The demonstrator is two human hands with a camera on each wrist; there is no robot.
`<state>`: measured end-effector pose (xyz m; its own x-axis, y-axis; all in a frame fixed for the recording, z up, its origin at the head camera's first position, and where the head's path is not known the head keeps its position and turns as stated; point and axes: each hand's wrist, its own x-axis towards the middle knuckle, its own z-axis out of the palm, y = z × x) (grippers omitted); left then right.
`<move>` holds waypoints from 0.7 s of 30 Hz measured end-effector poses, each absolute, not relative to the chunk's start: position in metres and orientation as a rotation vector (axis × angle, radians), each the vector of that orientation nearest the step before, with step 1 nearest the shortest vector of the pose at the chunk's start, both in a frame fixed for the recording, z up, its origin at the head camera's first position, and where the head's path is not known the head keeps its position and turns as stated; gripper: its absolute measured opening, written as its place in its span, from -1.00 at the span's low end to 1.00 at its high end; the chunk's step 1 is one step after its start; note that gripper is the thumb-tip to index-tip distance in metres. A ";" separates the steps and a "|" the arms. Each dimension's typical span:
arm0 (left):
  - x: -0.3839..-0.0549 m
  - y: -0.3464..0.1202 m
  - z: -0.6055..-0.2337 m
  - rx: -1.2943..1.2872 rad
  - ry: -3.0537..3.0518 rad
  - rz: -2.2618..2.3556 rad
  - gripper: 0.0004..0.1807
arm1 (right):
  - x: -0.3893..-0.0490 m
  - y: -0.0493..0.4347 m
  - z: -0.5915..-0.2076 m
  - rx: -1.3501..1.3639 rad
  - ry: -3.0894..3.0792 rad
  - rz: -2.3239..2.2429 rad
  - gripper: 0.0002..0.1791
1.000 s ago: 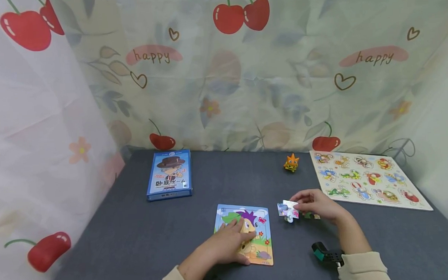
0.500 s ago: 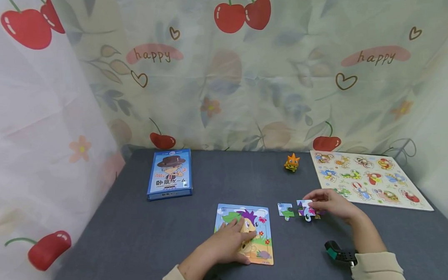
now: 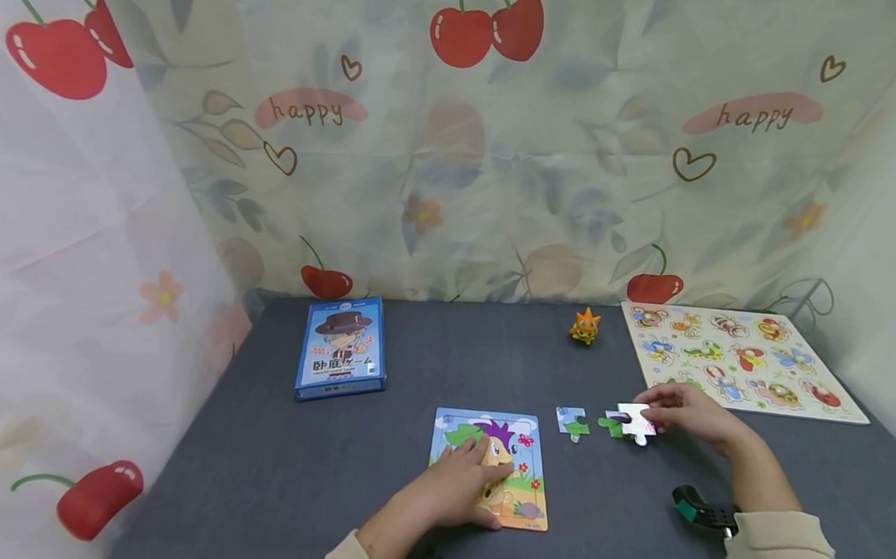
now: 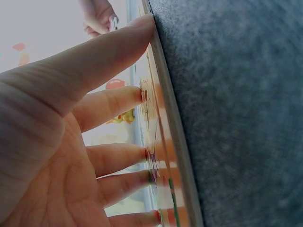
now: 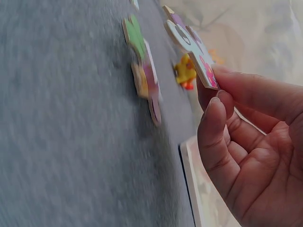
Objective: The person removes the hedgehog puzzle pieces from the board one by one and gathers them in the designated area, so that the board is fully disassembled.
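A jigsaw piece [image 3: 638, 422] with white, purple and pink print is pinched between the thumb and fingers of my right hand [image 3: 687, 415]. In the right wrist view this jigsaw piece [image 5: 189, 45] is raised off the table. Below and partly behind it lies another piece [image 3: 610, 427], showing green. To the left rests a third, blue-and-green piece [image 3: 573, 422]. My left hand [image 3: 457, 483] rests with spread fingers on a picture puzzle board [image 3: 530, 476] printed with a purple-haired animal. Seen from the left wrist, fingertips and thumb touch the puzzle board [image 4: 165, 142].
Beyond the right hand lies a white board of insect pictures [image 3: 737, 363]. An orange spiky toy figure [image 3: 585, 326] stands at the back. At the back left is a blue card-game box [image 3: 340, 348]. Printed curtains [image 3: 459, 187] enclose the dark table [image 3: 225, 498].
My right hand has carried the pinched jigsaw piece to the right, away from the blue-and-green piece and over the other one. The left hand has stayed on the puzzle board.
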<state>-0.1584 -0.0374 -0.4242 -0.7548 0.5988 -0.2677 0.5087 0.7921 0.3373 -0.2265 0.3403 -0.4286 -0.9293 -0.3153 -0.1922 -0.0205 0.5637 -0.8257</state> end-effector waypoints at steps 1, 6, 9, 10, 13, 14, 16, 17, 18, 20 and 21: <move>-0.158 -0.037 -0.424 0.843 2.620 0.344 -0.25 | -0.226 0.343 -0.429 -0.252 2.481 -1.311 -0.57; -0.159 -0.038 -0.425 0.848 2.620 0.328 -0.25 | -0.223 0.352 -0.432 -0.129 2.497 -1.309 -0.50; -0.159 -0.038 -0.425 0.849 2.618 0.332 -0.25 | -0.221 0.358 -0.434 -0.082 2.513 -1.289 -0.48; -0.159 -0.038 -0.425 0.851 2.617 0.335 -0.26 | -0.220 0.360 -0.435 -0.079 2.516 -1.283 -0.48; -0.159 -0.038 -0.426 0.853 2.616 0.347 -0.26 | -0.218 0.366 -0.437 -0.066 2.530 -1.260 -0.48; -0.159 -0.038 -0.426 0.854 2.616 0.350 -0.26 | -0.217 0.368 -0.438 -0.053 2.530 -1.259 -0.48; -0.159 -0.038 -0.426 0.851 2.615 0.355 -0.27 | -0.216 0.371 -0.439 -0.026 2.529 -1.255 -0.47; -0.159 -0.038 -0.426 0.848 2.614 0.358 -0.27 | -0.216 0.372 -0.439 -0.027 2.528 -1.254 -0.47; -0.159 -0.038 -0.426 0.846 2.614 0.359 -0.27 | -0.216 0.374 -0.439 -0.024 2.525 -1.258 -0.47; -0.159 -0.038 -0.426 0.845 2.614 0.363 -0.27 | -0.215 0.379 -0.440 -0.020 2.511 -1.270 -0.48; -0.159 -0.038 -0.427 0.845 2.614 0.363 -0.27 | -0.214 0.381 -0.441 -0.026 2.505 -1.270 -0.48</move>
